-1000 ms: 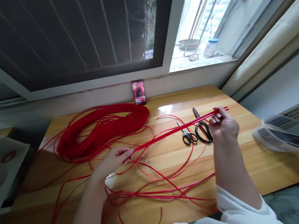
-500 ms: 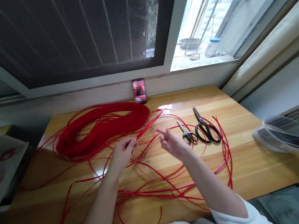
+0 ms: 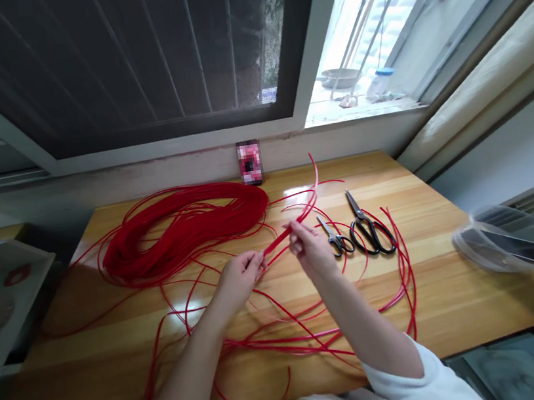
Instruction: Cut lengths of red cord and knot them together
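Thin red cords point(image 3: 278, 243) run taut between my two hands above the wooden table. My left hand point(image 3: 244, 275) is closed around them. Up and to the right, my right hand point(image 3: 306, 244) pinches the same cords, and their loose ends arc up beyond its fingers. A thick coil of red cord point(image 3: 130, 252) lies at the back left, behind my left hand. More loose red strands point(image 3: 287, 343) trail over the table beneath my forearms. Just right of my right hand lie small scissors point(image 3: 336, 242) and larger black-handled scissors point(image 3: 369, 232).
The wooden table point(image 3: 447, 280) stands against a windowed wall. A phone-like object point(image 3: 250, 162) leans upright at the table's back edge. At the right edge sits a clear plastic container point(image 3: 496, 240). White furniture point(image 3: 22, 294) stands beyond the left edge, and a curtain point(image 3: 488, 76) hangs at right.
My right hand, earlier loose and apart from the cords, now pinches them. My left hand has moved right and slightly down with the cords, whose ends now reach further up and right.
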### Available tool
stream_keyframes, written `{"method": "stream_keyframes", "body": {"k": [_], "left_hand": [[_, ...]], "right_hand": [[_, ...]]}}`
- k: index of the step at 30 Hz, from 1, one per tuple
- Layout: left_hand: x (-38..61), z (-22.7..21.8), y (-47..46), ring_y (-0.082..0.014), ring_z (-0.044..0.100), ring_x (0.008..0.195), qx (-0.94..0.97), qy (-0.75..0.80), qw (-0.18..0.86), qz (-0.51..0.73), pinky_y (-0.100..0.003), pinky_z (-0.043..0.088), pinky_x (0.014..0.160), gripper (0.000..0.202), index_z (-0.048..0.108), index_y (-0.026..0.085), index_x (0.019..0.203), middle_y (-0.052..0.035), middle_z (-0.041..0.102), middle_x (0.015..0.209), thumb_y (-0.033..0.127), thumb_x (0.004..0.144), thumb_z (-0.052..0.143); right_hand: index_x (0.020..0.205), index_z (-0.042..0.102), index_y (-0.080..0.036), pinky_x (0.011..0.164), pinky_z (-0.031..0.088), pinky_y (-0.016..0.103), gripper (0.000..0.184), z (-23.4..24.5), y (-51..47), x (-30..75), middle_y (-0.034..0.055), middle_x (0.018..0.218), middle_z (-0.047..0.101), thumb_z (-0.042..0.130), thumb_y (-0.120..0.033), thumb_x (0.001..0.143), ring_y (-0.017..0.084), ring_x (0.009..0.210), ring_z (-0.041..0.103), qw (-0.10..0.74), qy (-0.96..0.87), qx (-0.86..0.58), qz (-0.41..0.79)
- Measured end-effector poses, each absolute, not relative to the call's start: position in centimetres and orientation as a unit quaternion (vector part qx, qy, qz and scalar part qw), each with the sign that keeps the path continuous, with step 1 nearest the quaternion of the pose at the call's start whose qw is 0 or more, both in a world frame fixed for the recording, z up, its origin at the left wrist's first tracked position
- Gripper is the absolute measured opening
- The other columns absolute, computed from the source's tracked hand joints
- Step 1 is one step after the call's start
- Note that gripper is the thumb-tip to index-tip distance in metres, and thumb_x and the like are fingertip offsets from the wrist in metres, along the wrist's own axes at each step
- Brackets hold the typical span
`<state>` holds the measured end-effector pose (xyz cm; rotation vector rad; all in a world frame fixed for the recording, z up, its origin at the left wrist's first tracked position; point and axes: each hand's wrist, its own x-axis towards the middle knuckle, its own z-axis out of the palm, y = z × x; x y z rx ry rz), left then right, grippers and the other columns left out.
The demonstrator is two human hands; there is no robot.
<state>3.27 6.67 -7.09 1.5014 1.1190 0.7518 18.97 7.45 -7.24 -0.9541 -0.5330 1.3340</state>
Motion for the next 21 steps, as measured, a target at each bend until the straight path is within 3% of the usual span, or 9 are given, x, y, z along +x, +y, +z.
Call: {"method": "stream_keyframes", "body": {"k": [8,15,21], "left_hand": [[0.9,-5.1,7.5,-0.0073,0.036,0.046,0.619,0.434,0.584,0.295,-0.02,0.028,0.047,0.035,0.052,0.014,0.058,0.0037,0.042,0.048,0.043,0.077,0.048],[-3.6,-5.7,7.5,-0.0063,0.034,0.047,0.588,0.447,0.639,0.215,-0.018,0.028,0.045,0.034,0.053,0.014,0.06,0.0042,0.042,0.051,0.045,0.073,0.055],[-3.8,-6.9,7.6,-0.0073,0.042,0.054,0.516,0.486,0.603,0.365,-0.018,0.035,0.052,0.031,0.055,0.014,0.06,0.0026,0.048,0.058,0.044,0.066,0.062]], "right_hand": [[0.065,0.063,-0.011,0.032,0.025,0.011,0.015,-4.0,10.7,27.2,-0.006,0.048,0.048,0.072,-0.022,0.061,-0.001,0.037,0.035,0.749,-0.22,-0.423,0.461],[0.06,0.058,-0.012,0.031,0.026,0.009,0.016,-4.0,12.5,33.4,-0.0077,0.045,0.043,0.066,-0.02,0.07,-0.001,0.035,0.034,0.777,-0.151,-0.453,0.41],[0.066,0.059,-0.014,0.039,0.037,0.011,0.028,-6.8,11.9,29.8,-0.0052,0.05,0.049,0.067,-0.041,0.069,0.002,0.043,0.043,0.697,-0.123,-0.426,0.563]]}}
